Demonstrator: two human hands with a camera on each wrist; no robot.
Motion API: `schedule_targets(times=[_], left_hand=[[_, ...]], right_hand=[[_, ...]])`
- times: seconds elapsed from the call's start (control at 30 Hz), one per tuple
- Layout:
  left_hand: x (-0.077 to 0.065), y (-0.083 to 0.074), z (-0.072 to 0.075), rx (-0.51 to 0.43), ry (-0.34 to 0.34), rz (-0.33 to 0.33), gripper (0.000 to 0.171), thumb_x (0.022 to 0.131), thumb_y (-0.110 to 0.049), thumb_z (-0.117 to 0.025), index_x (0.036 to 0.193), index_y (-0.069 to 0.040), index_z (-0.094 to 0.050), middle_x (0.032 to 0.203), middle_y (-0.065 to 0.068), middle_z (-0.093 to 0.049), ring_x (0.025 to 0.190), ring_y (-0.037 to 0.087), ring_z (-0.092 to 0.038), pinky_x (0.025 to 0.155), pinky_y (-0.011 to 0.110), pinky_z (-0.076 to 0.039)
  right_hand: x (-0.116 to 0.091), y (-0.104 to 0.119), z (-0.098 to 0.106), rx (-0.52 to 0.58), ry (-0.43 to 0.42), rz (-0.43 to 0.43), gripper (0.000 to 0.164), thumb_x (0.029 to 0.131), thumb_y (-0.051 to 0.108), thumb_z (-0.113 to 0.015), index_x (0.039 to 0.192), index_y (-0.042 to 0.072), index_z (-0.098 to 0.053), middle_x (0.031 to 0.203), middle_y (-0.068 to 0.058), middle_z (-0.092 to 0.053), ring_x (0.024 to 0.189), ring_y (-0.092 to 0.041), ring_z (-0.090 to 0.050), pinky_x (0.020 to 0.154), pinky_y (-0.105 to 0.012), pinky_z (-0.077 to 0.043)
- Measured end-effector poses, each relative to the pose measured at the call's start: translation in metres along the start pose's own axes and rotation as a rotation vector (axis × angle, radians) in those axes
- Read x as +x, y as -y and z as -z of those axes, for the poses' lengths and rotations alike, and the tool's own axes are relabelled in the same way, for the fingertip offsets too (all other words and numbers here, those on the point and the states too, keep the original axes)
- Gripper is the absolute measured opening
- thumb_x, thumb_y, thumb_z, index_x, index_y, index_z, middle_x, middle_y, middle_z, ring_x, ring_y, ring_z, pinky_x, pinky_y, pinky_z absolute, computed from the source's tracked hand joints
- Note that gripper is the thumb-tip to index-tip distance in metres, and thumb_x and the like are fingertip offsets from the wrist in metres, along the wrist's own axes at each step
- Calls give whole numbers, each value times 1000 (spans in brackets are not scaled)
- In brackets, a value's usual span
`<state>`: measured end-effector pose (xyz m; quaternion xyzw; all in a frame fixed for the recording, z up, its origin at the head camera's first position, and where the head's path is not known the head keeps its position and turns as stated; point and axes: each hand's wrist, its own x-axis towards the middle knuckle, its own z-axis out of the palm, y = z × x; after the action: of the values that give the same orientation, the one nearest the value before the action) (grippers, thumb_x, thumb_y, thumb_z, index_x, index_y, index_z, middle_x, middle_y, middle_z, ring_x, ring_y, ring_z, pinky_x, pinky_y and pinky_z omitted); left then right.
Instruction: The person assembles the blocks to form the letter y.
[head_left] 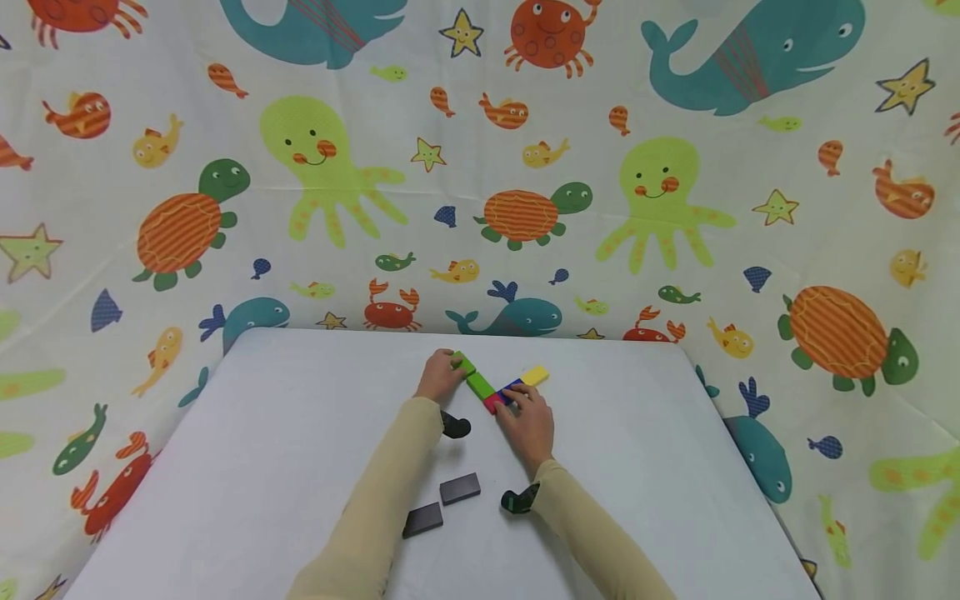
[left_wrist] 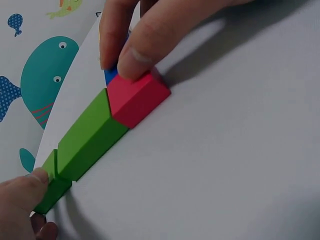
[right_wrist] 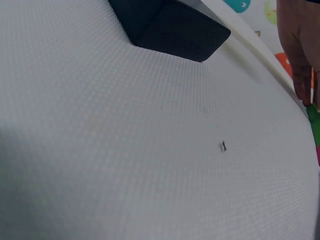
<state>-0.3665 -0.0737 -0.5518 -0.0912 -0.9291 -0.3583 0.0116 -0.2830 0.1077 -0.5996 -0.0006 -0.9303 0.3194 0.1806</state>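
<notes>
A V-shaped row of coloured blocks lies on the white table. Its left arm has two green blocks, the far one (head_left: 464, 363) and a nearer one (left_wrist: 90, 135). A red block (left_wrist: 140, 100) sits at the corner, then a blue block (head_left: 512, 389) and a yellow block (head_left: 536, 375) run out to the right. My left hand (head_left: 439, 377) pinches the far green block at its end. My right hand (head_left: 529, 427) has its thumb on the red block and its fingers over the blue one, which they partly cover.
Two dark grey blocks, one (head_left: 460, 489) and another (head_left: 424, 520), lie closer to me, near the left sleeve. Behind the white table (head_left: 300, 400) hangs a cloth (head_left: 450, 233) printed with sea animals. Each wrist carries a black camera.
</notes>
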Motion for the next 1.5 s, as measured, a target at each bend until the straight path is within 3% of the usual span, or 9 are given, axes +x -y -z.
schedule_targets(times=[0.13,0.3,0.7,1.5], left_hand=[[-2,-3,-1,-24,-45,1,27,89,-3,-66,112,11,-68,123,27,-58,118,38,-53,104,47,-40],[-5,-8,-1,-65,-77,48,25,89,0,-65,110,12,-68,122,26,-58,118,38,-53,104,46,-40],[-6,-11,-1,-40,-44,60,27,89,0,-66,112,12,-67,122,25,-59,118,36,-54,105,45,-40],[-1,-4,-7,-35,-49,62,28,90,-3,-68,115,9,-67,123,23,-60,118,34,-54,104,43,-40]], right_hand=[[0,0,-1,2,5,-3,35,88,39,-71,115,16,-74,124,-3,-62,116,-25,-55,90,-44,-44],[1,-2,-2,0,17,-11,36,89,41,-70,116,17,-73,125,-3,-61,118,-24,-54,92,-43,-44],[0,-1,0,-2,13,-15,36,89,39,-71,116,16,-74,124,-3,-61,117,-24,-55,91,-43,-44],[1,-2,-3,-7,-6,-2,36,88,40,-71,115,16,-74,123,-3,-62,115,-24,-56,90,-43,-44]])
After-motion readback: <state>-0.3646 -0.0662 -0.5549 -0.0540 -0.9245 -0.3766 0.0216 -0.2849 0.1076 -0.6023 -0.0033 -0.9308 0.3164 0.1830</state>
